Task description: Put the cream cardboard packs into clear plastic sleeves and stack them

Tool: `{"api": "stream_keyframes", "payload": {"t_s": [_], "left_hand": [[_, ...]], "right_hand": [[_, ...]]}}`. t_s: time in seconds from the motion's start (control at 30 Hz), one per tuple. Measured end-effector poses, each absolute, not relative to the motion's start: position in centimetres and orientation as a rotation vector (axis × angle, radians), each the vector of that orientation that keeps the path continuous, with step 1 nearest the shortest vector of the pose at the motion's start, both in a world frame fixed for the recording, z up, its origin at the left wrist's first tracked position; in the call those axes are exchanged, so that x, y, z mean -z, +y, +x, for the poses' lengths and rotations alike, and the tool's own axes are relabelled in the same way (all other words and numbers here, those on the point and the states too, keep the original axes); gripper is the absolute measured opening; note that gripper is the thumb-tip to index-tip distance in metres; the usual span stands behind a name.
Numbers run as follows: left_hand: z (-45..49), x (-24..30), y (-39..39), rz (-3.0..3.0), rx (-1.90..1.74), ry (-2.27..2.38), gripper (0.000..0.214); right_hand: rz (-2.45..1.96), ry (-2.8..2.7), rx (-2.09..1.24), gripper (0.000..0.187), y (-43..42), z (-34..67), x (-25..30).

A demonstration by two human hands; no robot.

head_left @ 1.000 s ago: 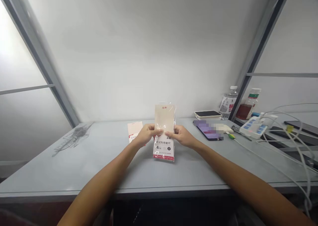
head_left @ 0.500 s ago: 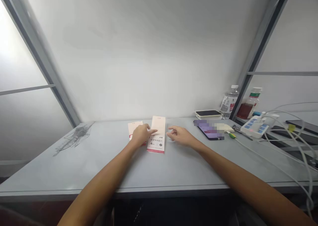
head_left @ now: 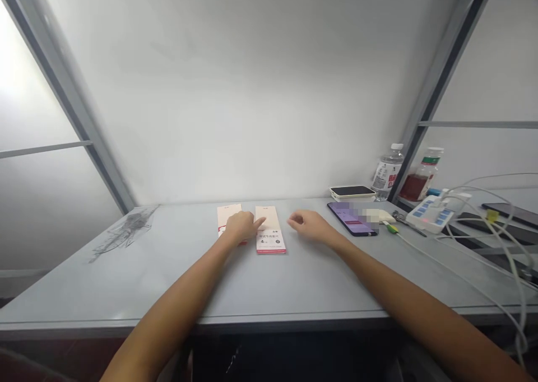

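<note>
Two flat cream packets with red printing lie side by side on the grey desk (head_left: pixel 168 292). My left hand (head_left: pixel 240 227) rests over the left packet (head_left: pixel 229 209) and covers much of it. Its thumb sticks out to the right, reaching over the edge of the right packet (head_left: pixel 269 218); its other fingers are mostly hidden behind the hand. The right packet, with dark characters and a red strip along its near end, tilts slightly. Just right of it, apart from it, my right hand (head_left: pixel 311 225) has its fingers curled in, with nothing visible in them.
At the right lie a phone with a purple screen (head_left: pixel 352 220), a white box with a dark top (head_left: pixel 353 192) and a power strip (head_left: pixel 432 215) with tangled white cables. Two bottles (head_left: pixel 387 172) stand by the frame post. A dark scribble (head_left: pixel 126 233) marks the desk's left side.
The right packet has turned slightly and shifted nearer, its near end swinging to the right. My right hand's fingers have curled in and moved slightly right. My left hand has barely moved.
</note>
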State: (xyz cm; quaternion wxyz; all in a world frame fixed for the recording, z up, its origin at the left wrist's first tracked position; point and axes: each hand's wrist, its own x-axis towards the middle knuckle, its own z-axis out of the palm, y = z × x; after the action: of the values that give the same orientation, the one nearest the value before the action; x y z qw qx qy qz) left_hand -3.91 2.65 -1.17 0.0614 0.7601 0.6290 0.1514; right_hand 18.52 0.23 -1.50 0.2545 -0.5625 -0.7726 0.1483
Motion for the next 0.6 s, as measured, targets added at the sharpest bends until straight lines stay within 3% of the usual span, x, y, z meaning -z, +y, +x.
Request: {"api": "stream_keyframes", "payload": {"t_s": [0.13, 0.27, 0.43, 0.6], "left_hand": [[-7.1, -0.5, 3.4, 2.096, -0.355, 2.14, 0.053], [-9.7, -1.4, 3.7, 1.839, -0.08, 2.258, 0.054], [-10.1, -1.9, 3.6, 1.724, -0.027, 2.26, 0.05], [-10.7, -1.8, 3.9, 1.65, -0.068, 2.269, 0.051]], "right_hand": [[-1.949, -1.948, -0.119, 0.036, 2.1, 20.9, 1.7], [-2.228, -1.911, -0.152, 0.052, 3.5, 23.1, 2.2], [-2.254, -1.922, -0.287, 0.06, 4.9, 24.1, 3.2], [-2.154, -1.865, -0.255, 0.051, 5.7, 24.7, 3.8]]}}
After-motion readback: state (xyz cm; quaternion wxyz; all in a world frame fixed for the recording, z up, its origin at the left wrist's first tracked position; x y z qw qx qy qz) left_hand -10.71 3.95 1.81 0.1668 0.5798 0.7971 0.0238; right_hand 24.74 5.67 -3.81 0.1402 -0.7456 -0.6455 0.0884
